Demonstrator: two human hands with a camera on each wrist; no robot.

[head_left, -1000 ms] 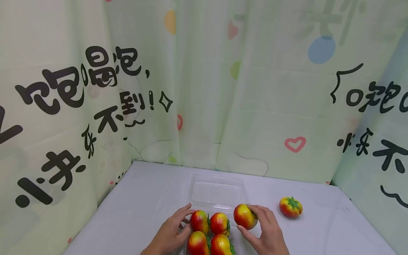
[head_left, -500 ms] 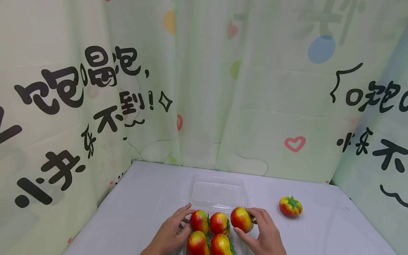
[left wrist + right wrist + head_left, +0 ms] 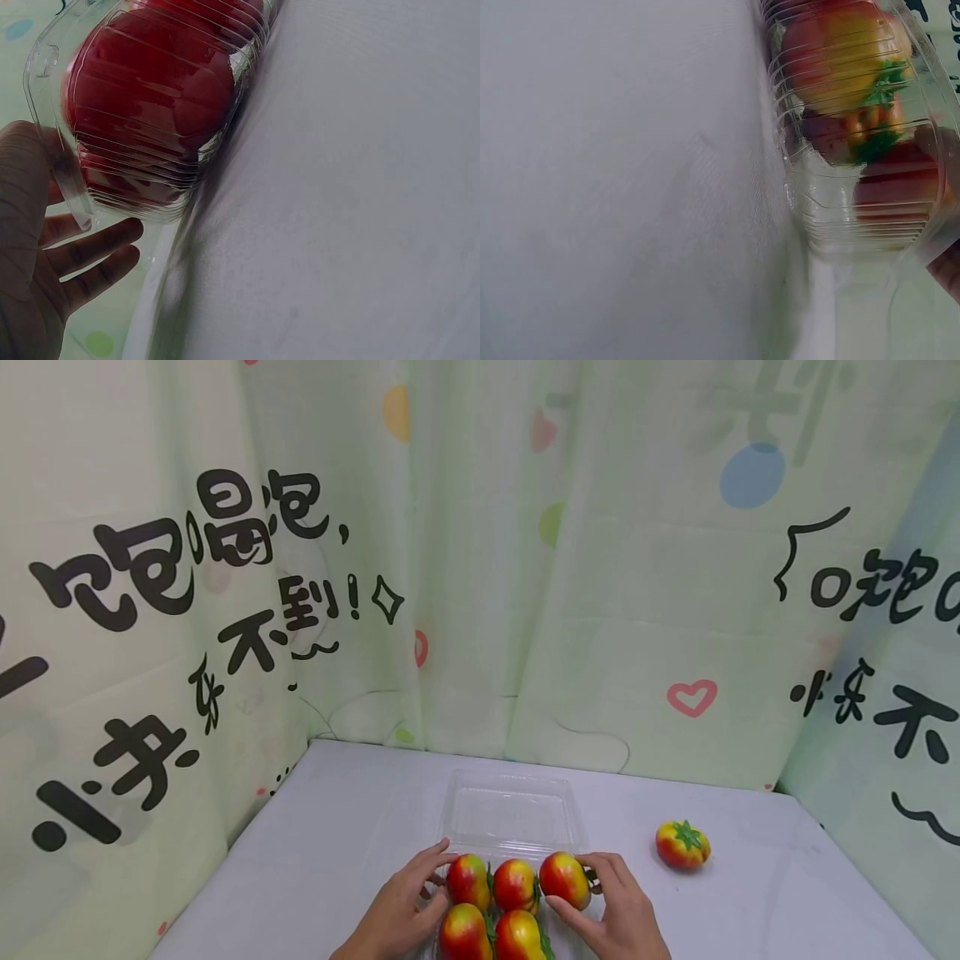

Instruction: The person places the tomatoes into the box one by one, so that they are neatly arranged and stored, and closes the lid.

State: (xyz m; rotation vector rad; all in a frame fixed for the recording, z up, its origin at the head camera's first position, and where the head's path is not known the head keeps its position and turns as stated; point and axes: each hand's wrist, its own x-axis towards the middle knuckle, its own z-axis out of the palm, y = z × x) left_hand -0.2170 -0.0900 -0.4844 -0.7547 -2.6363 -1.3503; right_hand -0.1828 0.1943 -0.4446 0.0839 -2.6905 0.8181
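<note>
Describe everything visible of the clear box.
The box looks like thin transparent plastic with ribbed walls. It sits on the table, its lid open on the far side. Four red-and-yellow fruits show inside; the right hand holds another at its right end. The left hand seems to touch its left rim.

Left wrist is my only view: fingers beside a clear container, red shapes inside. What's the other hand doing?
Observer: The right hand pinches a red-and-yellow fruit at the far right corner of the clear container; can't tell whether it touches the bottom.
Operator: Any fruit outside?
Observer: One, a leafy-topped fruit on the table, to the right of that hand.
Operator: Lid?
Observer: The transparent lid lies open beyond the container, away from the person.
</note>
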